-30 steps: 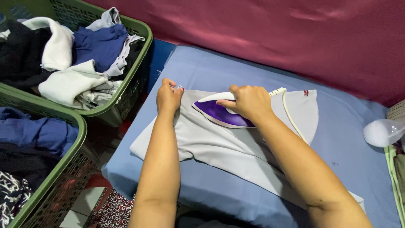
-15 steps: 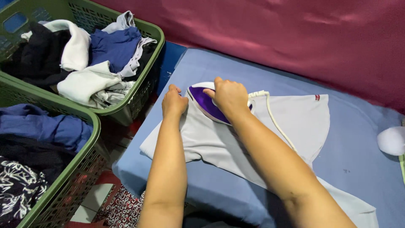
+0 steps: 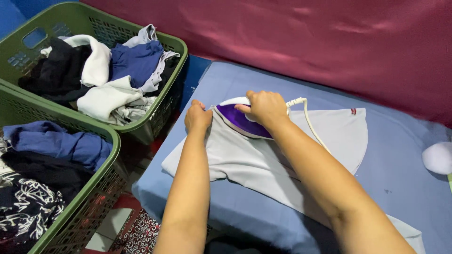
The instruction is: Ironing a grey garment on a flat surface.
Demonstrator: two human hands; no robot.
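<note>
I see two green laundry baskets (image 3: 141,124) off the left edge of the blue ironing pad (image 3: 405,188). Left hand (image 3: 197,116) fisted on the grey garment (image 3: 263,160) edge, pinning it taut. Right hand (image 3: 266,108) clamped round the purple iron (image 3: 238,120), sole flat on cloth near the pad's far-left corner.

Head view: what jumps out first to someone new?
The purple iron, gripped by the right hand mid-frame on a pale grey garment spread over a blue pad. The left hand pins the cloth's edge beside the iron's tip. At left, two green baskets heaped with clothes; a maroon curtain behind.
</note>
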